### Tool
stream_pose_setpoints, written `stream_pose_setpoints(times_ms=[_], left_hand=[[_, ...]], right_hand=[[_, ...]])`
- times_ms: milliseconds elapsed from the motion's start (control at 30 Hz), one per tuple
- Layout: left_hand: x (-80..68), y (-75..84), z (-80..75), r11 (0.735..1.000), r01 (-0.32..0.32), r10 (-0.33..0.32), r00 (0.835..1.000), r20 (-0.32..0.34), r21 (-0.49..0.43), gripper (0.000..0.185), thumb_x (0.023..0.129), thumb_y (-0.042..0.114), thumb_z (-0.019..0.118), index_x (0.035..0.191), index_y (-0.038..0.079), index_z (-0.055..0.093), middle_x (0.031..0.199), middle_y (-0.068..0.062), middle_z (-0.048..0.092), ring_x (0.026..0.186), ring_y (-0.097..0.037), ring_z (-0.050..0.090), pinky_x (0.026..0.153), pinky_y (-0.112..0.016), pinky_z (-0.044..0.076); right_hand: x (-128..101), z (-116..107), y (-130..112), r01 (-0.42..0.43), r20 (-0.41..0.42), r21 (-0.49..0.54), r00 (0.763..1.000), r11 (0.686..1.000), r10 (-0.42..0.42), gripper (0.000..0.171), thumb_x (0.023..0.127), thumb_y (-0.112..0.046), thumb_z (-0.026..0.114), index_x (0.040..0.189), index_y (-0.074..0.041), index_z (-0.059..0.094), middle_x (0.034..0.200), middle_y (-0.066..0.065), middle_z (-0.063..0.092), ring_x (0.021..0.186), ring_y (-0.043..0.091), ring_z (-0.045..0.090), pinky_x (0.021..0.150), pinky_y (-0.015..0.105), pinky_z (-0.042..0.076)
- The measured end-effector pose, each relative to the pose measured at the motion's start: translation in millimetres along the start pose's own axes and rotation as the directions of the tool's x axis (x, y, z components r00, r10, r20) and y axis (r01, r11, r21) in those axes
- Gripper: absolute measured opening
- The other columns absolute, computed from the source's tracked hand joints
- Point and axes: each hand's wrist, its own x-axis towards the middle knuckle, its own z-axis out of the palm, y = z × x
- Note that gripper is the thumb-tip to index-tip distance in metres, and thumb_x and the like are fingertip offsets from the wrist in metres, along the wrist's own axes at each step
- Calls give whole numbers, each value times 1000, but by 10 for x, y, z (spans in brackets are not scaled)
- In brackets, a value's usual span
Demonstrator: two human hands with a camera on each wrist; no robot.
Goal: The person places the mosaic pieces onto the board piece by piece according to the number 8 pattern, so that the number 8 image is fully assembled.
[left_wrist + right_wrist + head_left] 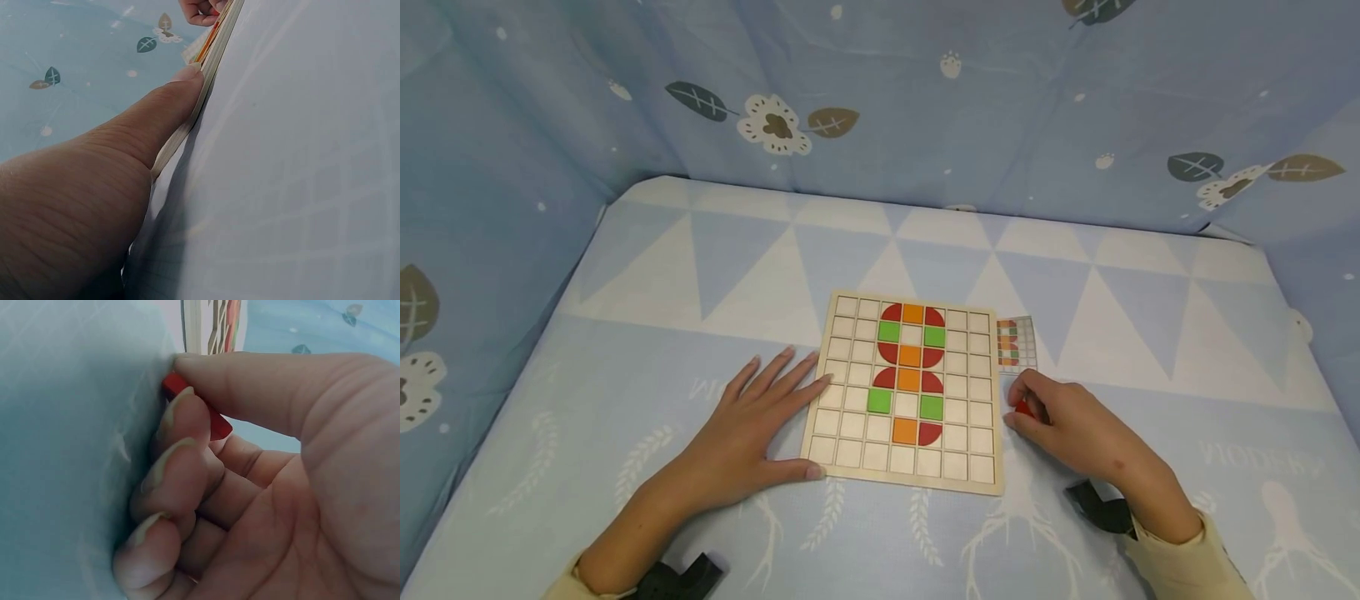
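Note:
A square wooden grid board [902, 483] lies on the table, with red quarter-round, orange square and green square tiles set in its middle columns. My left hand [752, 433] rests spread at the board's left edge, fingertips and thumb touching the frame. Just off the board's right edge, my right hand [1067, 421] pinches a small red tile [219, 425] between thumb and curled fingers, low over the tabletop. In the right wrist view the fingers partly cover that tile, so its full shape is hidden. Partly under the board's right side sits a small pattern card [1017, 343].
The table wears a blue and white patterned cloth [760, 267]. Blue fabric with flowers and leaves [880, 100] hangs behind it and at both sides. Black wrist devices [1101, 507] sit below both hands.

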Motion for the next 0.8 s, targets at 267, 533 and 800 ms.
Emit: stream_pose_setpoints(times_ms=[267,533,800], left_hand=[[1,7,1,1000,5,-5,1000,0,3,105,80,74,75,166,34,30,174,9,14,161,-22,-2,127,-50,-4],[3,11,3,1000,11,-11,1000,-1,14,107,78,74,76,166,34,30,174,8,14,161,-22,-2,127,-50,-4],[8,14,3,1000,10,-10,1000,0,13,106,79,74,76,166,34,30,174,8,14,161,-22,-2,127,-50,-4]], right_hand=[[-7,0,11,30,-3,11,1000,999,-30,12,100,-14,71,105,-15,61,69,-6,47,58,6,43,57,26,39],[-11,-20,15,51,26,16,998,999,-51,15,98,-6,68,110,-13,62,71,-6,47,59,6,44,59,26,40],[-18,-13,12,48,31,9,998,999,-49,18,96,-8,70,111,-14,61,72,-6,48,61,6,45,59,26,40]])
